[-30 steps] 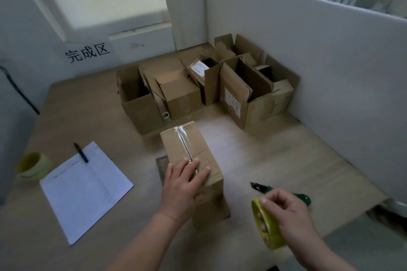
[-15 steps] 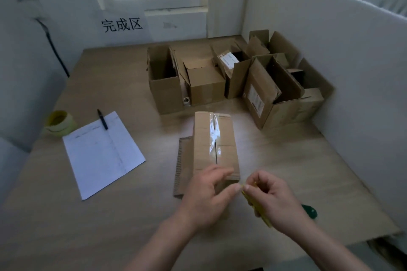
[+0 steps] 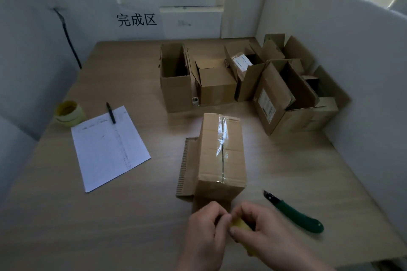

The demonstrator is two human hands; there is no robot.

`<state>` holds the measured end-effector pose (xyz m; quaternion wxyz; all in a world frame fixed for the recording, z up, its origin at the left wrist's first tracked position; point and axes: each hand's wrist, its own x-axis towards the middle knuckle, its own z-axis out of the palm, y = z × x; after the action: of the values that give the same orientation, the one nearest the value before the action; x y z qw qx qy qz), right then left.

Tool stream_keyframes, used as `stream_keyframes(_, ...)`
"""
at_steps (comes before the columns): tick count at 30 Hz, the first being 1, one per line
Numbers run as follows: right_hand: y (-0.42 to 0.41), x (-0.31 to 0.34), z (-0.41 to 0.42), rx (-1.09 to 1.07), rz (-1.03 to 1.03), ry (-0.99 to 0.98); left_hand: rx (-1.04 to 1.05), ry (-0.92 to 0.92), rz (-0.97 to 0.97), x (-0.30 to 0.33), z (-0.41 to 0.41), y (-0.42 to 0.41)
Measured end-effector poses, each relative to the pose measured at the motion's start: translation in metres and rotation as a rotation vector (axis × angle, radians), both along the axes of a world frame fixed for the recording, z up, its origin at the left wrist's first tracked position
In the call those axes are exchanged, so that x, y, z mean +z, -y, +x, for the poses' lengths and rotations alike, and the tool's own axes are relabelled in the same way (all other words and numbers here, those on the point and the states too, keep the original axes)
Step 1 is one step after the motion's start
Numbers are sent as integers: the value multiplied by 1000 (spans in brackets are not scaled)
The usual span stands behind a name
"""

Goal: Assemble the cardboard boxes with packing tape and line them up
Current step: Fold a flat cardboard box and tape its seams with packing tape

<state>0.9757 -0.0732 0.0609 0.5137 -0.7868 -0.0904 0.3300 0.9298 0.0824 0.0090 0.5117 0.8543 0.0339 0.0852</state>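
Fingers [image 3: 222,219] pinch tape roll [image 3: 241,225] before taped box [image 3: 222,156].

A white printed paper sheet [image 3: 110,147] lies on the wooden worktop [image 3: 66,215], a black pen [image 3: 110,112] across its far edge, below a white wall sign [image 3: 137,20].

A partitioned packing station: white divider panels [image 3: 330,46] enclose a wooden bench [image 3: 132,215] beneath a printed Chinese wall sign [image 3: 137,20].
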Motion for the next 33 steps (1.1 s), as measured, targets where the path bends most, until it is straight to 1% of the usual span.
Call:
stream_keyframes(2, 2, -1, -1, 6, 45, -52, 37, -17, -2, -1, 2, -2)
stream_keyframes(4, 6, -2, -6, -53, 159, -125, 56, -19, -5, 2, 4, -6)
stream_keyframes(5, 10, 0, -8, -77, 228, -127, 72, -22, -8, 5, 6, -8)
stream_keyframes(7, 16, 6, -11, -91, 309, -67, 127, -31, -3, 10, 9, -13)
stream_keyframes(8, 21, 8, -9, -91, 293, -9, 156, -37, 1, 13, 11, -16)
stream_keyframes(9, 28, 8, -5, -89, 189, 105, 188, -39, 5, 16, 12, -19)
stream_keyframes(11, 44, -1, 7, -60, -226, 431, 276, -43, 0, 18, 17, -27)
stream_keyframes(12, 49, -4, 14, -56, -412, 545, 313, -40, -8, 18, 21, -30)
stream_keyframes(13, 51, -7, 21, -82, -493, 587, 331, -36, -4, 17, 25, -33)
stream_keyframes(15, 49, -18, 36, -124, -534, 641, 342, -49, 25, 10, 33, -36)
stream_keyframes(17, 42, -24, 47, -122, -629, 695, 347, -71, 35, 1, 39, -38)
stream_keyframes(21, 38, -37, 62, -79, -737, 661, 334, -93, 56, -10, 49, -39)
stream_keyframes(30, 33, -50, 69, -42, -750, 644, 328, -119, 156, -21, 56, -41)
stream_keyframes(33, 30, -56, 69, 34, -705, 719, 356, -169, 155, -27, 55, -47)
